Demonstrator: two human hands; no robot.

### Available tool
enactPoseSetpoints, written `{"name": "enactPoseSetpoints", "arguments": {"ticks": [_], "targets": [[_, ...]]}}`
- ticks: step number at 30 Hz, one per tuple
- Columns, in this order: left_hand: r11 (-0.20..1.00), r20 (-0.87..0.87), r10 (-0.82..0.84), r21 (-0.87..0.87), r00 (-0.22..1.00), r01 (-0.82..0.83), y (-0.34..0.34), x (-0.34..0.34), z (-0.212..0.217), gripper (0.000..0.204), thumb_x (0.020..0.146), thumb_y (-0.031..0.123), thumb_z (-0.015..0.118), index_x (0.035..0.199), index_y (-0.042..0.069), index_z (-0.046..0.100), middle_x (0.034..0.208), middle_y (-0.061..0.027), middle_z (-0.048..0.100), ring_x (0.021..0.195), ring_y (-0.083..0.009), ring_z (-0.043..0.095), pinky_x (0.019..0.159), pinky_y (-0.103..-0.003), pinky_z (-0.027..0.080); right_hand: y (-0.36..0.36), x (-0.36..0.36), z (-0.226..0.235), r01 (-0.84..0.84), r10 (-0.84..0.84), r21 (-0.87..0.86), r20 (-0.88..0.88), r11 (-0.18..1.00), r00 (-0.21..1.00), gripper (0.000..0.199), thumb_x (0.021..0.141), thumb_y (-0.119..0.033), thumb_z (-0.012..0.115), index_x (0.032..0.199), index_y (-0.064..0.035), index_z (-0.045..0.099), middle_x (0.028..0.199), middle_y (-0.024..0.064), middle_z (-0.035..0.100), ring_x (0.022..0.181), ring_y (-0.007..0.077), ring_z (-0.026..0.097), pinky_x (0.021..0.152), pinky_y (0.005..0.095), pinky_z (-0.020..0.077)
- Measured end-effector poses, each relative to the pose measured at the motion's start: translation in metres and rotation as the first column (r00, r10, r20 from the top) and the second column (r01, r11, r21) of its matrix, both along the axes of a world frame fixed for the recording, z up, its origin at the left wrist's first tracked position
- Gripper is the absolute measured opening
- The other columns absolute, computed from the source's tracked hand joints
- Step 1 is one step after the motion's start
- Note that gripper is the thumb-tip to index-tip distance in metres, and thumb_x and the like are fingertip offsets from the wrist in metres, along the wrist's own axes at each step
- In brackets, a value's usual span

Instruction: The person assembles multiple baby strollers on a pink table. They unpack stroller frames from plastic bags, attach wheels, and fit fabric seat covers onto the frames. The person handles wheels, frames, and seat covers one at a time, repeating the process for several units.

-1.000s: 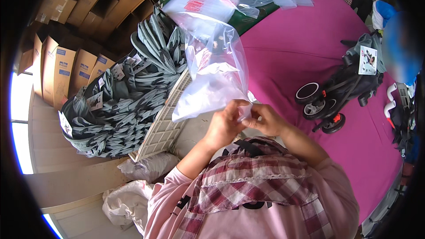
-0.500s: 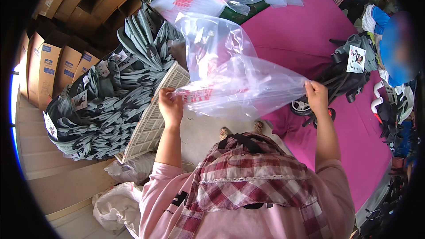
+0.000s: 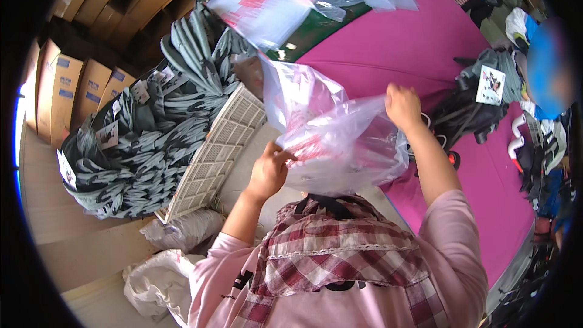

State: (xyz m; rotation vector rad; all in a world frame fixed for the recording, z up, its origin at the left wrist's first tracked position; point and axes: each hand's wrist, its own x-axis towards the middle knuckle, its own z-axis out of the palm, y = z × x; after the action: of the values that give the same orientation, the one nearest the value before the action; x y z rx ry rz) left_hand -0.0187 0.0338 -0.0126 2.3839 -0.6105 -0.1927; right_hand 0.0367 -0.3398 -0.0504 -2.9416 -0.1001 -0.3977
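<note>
A large clear plastic bag [image 3: 340,140] with red print hangs between my two hands, in front of my plaid apron [image 3: 346,237]. My left hand [image 3: 268,171] pinches the bag's edge on the left. Higher up, my right hand [image 3: 403,107] has its fingers closed on the bag's upper right edge. The bag's far end droops toward the magenta-covered table [image 3: 388,42]. Right of my right hand, a folded black and grey stroller-like item [image 3: 467,106] with a picture card lies on the magenta cloth.
More clear bags [image 3: 267,6] lie flat at the table's far end. On the left, grey fabric pieces [image 3: 146,152] are heaped behind a cream plastic crate [image 3: 212,152]. Cardboard boxes [image 3: 61,91] stand beyond. A white sack [image 3: 161,285] sits lower left. Another person [image 3: 549,73] is at the right.
My hands have come closer together, the left moving right and nearer, the right moving left and slightly up. The bag has gone from stretched taut to slack and crumpled.
</note>
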Motion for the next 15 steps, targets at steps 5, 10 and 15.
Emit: {"name": "enactPoseSetpoints", "arguments": {"ticks": [5,10,15], "targets": [[0.920,-0.108,0.381,0.145,0.918,-0.365,0.090,-0.092,-0.158,0.053,0.072,-0.009,0.045,0.118,0.009,0.064,0.105,-0.0223,0.059,0.101,-0.0426,0.060,0.088,-0.050,0.051,0.063,-0.010,-0.050,-0.056,0.037,-0.006,-0.684,0.998,0.729,0.029,0.083,-0.009,0.050,0.107,0.0014,0.063,0.097,0.0249,0.069,0.092,0.0400,0.068,0.079,0.0543,0.0522],[0.224,-0.368,0.812,-0.522,0.454,-0.823,0.144,0.001,0.050,0.029,0.100,0.030,0.049,0.094,0.003,0.057,0.072,-0.0030,0.047,0.065,-0.0194,0.047,0.063,-0.034,0.044,0.194,0.125,0.121,0.032,0.499,0.853,-0.334,0.521,0.800,0.029,0.094,-0.021,0.054,0.113,-0.0004,0.061,0.100,0.0234,0.065,0.093,0.0323,0.066,0.071,0.0463,0.0557],[0.269,0.001,0.923,-0.717,0.386,-0.643,0.228,-0.062,0.062,0.021,0.092,0.019,0.051,0.088,0.001,0.062,0.072,-0.0064,0.056,0.067,-0.0180,0.056,0.066,-0.033,0.048,0.263,0.041,0.239,-0.875,0.163,0.117,0.963,0.470,0.216,0.042,0.100,-0.023,0.045,0.139,-0.0085,0.052,0.145,0.0172,0.046,0.135,0.0324,0.040,0.114,0.0452,0.0275]]}}
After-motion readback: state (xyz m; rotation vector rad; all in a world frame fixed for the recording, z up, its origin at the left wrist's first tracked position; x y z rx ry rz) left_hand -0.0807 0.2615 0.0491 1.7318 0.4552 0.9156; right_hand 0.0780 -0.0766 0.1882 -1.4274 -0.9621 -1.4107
